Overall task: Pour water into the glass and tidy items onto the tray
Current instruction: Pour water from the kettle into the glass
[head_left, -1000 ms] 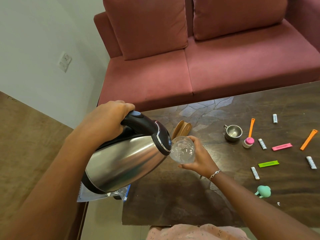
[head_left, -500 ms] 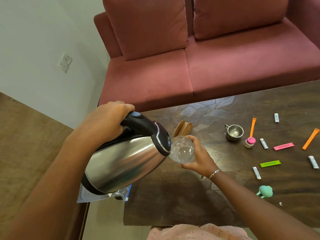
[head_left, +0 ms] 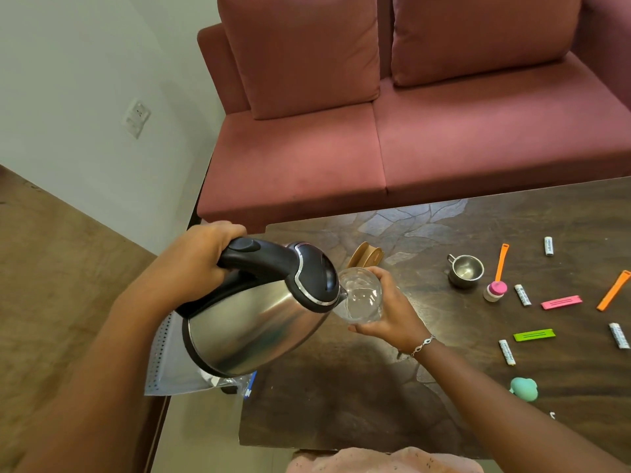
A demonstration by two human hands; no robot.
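The glass (head_left: 362,295), gripped by the right hand (head_left: 392,312), touches the spout of the kettle (head_left: 259,319) the left hand (head_left: 194,264) grips; tipping more could spill water.

The left hand (head_left: 191,264) tilts a stainless-steel kettle with black handle (head_left: 259,322), spout at a clear glass (head_left: 362,297) gripped by the right hand (head_left: 392,312); apparently water inside.

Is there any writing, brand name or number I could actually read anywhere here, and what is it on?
No text can be read.
Small white tubes: dark print along each, too small and blurred to read.
Kettle: no brand or label shows.
Wall socket: no marking can be made out.
Pink clip and green clip: only slots, no lettering.
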